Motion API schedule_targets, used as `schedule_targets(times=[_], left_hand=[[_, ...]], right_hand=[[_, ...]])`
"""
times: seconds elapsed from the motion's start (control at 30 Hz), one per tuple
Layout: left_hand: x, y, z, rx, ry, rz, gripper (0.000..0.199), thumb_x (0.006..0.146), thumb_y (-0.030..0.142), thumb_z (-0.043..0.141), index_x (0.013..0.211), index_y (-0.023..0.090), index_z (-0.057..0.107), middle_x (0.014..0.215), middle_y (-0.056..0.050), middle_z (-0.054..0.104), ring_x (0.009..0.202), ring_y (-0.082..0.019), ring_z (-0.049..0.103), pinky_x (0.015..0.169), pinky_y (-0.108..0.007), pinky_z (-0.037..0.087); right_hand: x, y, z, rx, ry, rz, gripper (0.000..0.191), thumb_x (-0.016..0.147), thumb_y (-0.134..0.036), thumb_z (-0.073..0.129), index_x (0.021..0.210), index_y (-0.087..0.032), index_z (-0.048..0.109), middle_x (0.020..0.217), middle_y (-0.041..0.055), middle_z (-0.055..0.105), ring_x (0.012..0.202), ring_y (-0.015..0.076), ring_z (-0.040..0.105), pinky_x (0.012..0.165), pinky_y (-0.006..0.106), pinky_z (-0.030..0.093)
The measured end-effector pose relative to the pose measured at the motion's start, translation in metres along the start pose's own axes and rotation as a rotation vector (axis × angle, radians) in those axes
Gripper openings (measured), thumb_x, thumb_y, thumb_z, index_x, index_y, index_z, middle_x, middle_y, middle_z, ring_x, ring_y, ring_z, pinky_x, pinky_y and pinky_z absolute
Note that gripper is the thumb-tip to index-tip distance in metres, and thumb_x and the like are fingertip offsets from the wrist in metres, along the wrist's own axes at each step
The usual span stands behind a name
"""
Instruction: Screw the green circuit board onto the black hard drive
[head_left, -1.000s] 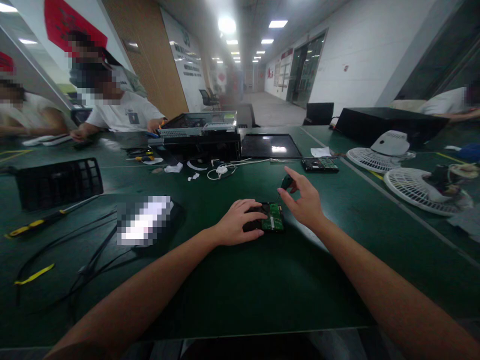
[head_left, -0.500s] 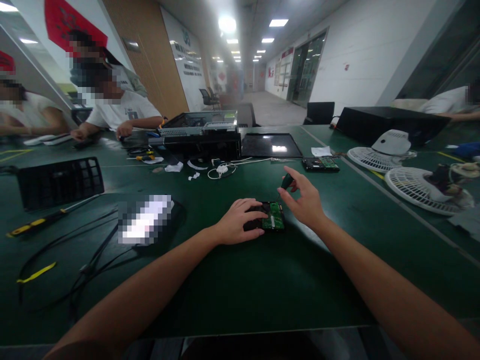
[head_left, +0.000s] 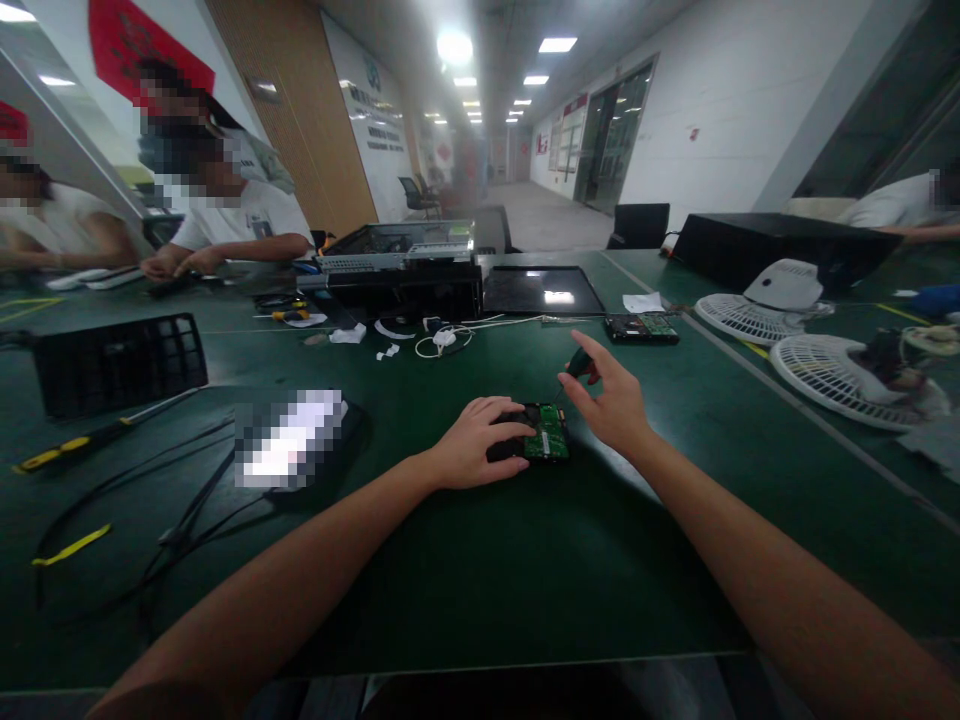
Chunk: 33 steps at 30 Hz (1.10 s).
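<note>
A green table [head_left: 480, 580] spans the foreground, with a computer case [head_left: 405, 296] at its far side. The left hand [head_left: 476, 445], fingers spread, lies across a drive [head_left: 551, 437] flat on the table in front of the person. Just beside it, the right hand [head_left: 616, 405] is closed on a screwdriver [head_left: 578, 361], its slim shaft angled down to the drive's far right corner. The step appears to be driver work on a screw, though tip contact cannot be told; the next move calls for a steady drive, a seated tip and a controlled twist.
</note>
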<state>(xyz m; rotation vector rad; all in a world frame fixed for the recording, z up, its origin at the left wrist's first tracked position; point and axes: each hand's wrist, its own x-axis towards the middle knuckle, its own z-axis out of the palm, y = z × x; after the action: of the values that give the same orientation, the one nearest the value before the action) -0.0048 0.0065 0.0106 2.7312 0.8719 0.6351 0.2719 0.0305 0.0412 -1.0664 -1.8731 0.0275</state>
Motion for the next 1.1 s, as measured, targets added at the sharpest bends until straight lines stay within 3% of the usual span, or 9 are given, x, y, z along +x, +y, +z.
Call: schedule_targets(times=[0.3, 0.53, 0.8, 1.1], left_hand=[[0.0007, 0.0003, -0.0004, -0.002, 0.001, 0.007, 0.049, 0.095, 0.050, 0.074, 0.139, 0.031, 0.067, 0.156, -0.009, 0.052, 0.148, -0.036, 0.043, 0.123, -0.059, 0.033], [0.0004, 0.0018, -0.0017, -0.006, 0.002, 0.001, 0.048, 0.095, 0.050, 0.074, 0.139, 0.031, 0.067, 0.155, -0.009, 0.052, 0.148, -0.036, 0.043, 0.123, -0.059, 0.034], [0.0002, 0.0035, -0.0033, -0.016, 0.000, -0.007, 0.048, 0.095, 0.049, 0.074, 0.139, 0.032, 0.066, 0.156, -0.009, 0.052, 0.148, -0.037, 0.044, 0.123, -0.062, 0.033], [0.0008, 0.0014, -0.0008, -0.003, -0.003, -0.007, 0.048, 0.095, 0.051, 0.073, 0.139, 0.032, 0.067, 0.156, -0.009, 0.052, 0.148, -0.036, 0.044, 0.123, -0.059, 0.034]], right_hand=[[-0.0033, 0.0003, 0.0041, -0.008, 0.002, -0.008, 0.074, 0.097, -0.029, 0.061, 0.166, -0.029, 0.034, 0.128, 0.0118, 0.073, 0.101, 0.0279, 0.071, 0.097, 0.053, 0.059], [-0.0027, 0.0015, 0.0028, -0.017, 0.023, 0.016, 0.063, 0.096, -0.034, 0.066, 0.156, -0.027, 0.048, 0.129, 0.0125, 0.072, 0.096, 0.0272, 0.072, 0.093, 0.052, 0.061], [-0.0036, 0.0008, 0.0041, 0.164, -0.016, 0.087, 0.066, 0.098, -0.027, 0.058, 0.161, -0.029, 0.038, 0.137, 0.0131, 0.068, 0.103, 0.0277, 0.077, 0.100, 0.054, 0.060], [-0.0050, -0.0015, 0.0082, 0.156, 0.018, 0.085, 0.071, 0.096, -0.028, 0.063, 0.162, -0.028, 0.037, 0.132, 0.0129, 0.072, 0.100, 0.0273, 0.076, 0.094, 0.051, 0.062]])
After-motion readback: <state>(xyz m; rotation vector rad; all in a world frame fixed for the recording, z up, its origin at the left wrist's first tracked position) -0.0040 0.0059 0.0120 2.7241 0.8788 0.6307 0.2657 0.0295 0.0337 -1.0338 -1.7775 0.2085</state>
